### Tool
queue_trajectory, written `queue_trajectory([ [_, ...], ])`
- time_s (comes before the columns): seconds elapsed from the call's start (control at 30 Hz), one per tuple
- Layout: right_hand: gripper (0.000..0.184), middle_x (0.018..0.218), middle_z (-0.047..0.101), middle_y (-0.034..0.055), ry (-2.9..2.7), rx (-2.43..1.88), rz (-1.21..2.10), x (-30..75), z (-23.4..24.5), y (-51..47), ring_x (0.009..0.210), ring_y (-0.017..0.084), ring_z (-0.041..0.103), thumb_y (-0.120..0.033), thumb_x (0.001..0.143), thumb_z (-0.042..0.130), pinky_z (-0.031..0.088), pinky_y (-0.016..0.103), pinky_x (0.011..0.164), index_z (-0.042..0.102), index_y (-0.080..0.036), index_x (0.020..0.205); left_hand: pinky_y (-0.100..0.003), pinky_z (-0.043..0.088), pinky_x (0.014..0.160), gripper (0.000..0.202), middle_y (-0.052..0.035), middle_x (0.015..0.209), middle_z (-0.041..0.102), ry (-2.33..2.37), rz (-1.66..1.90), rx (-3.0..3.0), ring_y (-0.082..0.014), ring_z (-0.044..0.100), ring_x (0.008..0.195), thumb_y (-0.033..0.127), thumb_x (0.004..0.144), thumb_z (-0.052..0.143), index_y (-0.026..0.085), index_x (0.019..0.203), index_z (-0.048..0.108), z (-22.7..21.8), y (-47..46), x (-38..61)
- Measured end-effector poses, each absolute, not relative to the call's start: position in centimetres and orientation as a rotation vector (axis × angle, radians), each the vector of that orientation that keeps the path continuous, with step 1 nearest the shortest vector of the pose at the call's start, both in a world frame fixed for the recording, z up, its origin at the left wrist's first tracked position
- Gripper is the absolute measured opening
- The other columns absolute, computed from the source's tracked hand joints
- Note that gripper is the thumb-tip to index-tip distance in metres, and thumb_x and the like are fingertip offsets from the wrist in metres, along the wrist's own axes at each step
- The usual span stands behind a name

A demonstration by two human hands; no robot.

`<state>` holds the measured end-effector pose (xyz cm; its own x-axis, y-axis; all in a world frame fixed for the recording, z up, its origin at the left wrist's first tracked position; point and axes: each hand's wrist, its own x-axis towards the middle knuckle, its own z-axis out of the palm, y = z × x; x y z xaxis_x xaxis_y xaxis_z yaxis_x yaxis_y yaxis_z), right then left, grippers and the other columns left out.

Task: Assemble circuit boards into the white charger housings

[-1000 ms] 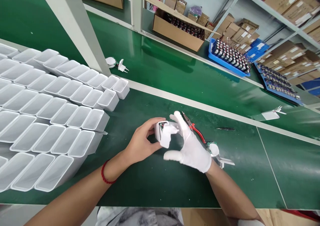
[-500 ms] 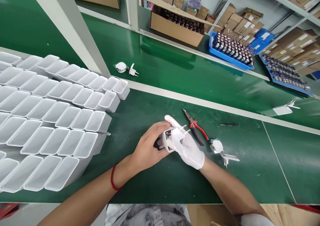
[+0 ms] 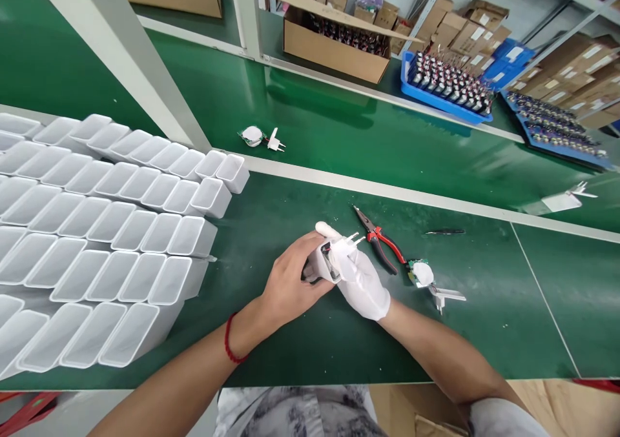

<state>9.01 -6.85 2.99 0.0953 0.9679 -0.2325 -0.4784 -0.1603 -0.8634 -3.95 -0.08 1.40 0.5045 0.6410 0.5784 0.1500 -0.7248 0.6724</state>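
My left hand (image 3: pixel 290 269), bare, is wrapped round a white plastic housing (image 3: pixel 314 266) whose open end faces right. Wires and dark parts show inside the opening. In a white glove, my right hand (image 3: pixel 365 288) grips a white two-pin plug piece (image 3: pixel 343 250) against that end; its pins point up and right. The gloved fingers are partly hidden behind the housing. Right of my hands lie red-and-black long-nose pliers (image 3: pixel 380 240), a circuit board with a white round part (image 3: pixel 420 273) and a wired plug piece (image 3: pixel 443 296).
Rows of open white housings (image 3: pixel 165 282) fill the left of the bench. A slim dark tool (image 3: pixel 445 232) lies at right. Behind a pale rail, a green belt carries a board-and-plug set (image 3: pixel 252 135) and a white plug unit (image 3: pixel 562 201). A blue tray (image 3: pixel 445 108) stands beyond.
The plug piece has tilted and sits closer to the housing's opening, with my gloved fingers shifted round it. On the belt, the board-and-plug set and white unit have moved right.
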Motion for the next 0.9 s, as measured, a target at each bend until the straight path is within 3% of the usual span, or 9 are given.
queue_trajectory([
  [0.17,0.061,0.084,0.067,0.0026,-0.620,-0.993,1.443,8.7,2.5,-6.8,0.078,0.020,0.066,-0.047,0.084,0.068,0.056,0.038,0.078,0.053,-0.024,0.138,-0.036,0.059,0.092,0.049,-0.0116,0.118,0.068,0.689,1.204,2.233,-0.0268,0.068,0.110,0.027,0.081,0.071,0.021,0.124,0.048,1.3,-0.3,-4.0],
  [0.37,0.052,0.111,0.068,0.0047,-0.503,-0.939,1.573,9.3,3.3,-5.7,0.091,0.021,0.067,-0.042,0.088,0.060,0.055,0.041,0.089,0.051,-0.027,0.136,-0.033,0.062,0.081,0.055,-0.0078,0.115,0.069,0.872,0.967,2.073,-0.0248,0.070,0.101,0.037,0.077,0.076,0.023,0.124,0.051,1.0,0.2,-4.2],
  [0.53,0.047,0.123,0.062,0.0044,-0.558,-0.910,1.593,9.4,3.9,-5.5,0.106,0.022,0.062,-0.041,0.082,0.069,0.051,0.042,0.097,0.058,-0.025,0.125,-0.032,0.062,0.076,0.056,-0.0068,0.110,0.070,0.919,1.014,1.977,-0.0233,0.071,0.096,0.039,0.075,0.077,0.023,0.123,0.051,0.6,0.4,-4.2],
  [0.73,0.051,0.108,0.067,0.0039,-0.586,-0.978,1.500,8.7,3.7,-5.9,0.087,0.019,0.065,-0.042,0.079,0.073,0.054,0.041,0.090,0.059,-0.024,0.125,-0.034,0.062,0.079,0.052,-0.0072,0.114,0.070,0.880,1.032,2.106,-0.0247,0.071,0.098,0.034,0.076,0.075,0.023,0.122,0.052,0.7,0.5,-4.1],
  [0.9,0.052,0.105,0.068,0.0040,-0.500,-0.979,1.438,8.3,3.3,-6.5,0.087,0.021,0.066,-0.039,0.079,0.072,0.056,0.042,0.088,0.058,-0.024,0.127,-0.035,0.062,0.085,0.053,-0.0071,0.117,0.069,0.827,1.018,2.145,-0.0256,0.070,0.103,0.036,0.077,0.075,0.023,0.122,0.053,1.2,0.5,-4.2],
])
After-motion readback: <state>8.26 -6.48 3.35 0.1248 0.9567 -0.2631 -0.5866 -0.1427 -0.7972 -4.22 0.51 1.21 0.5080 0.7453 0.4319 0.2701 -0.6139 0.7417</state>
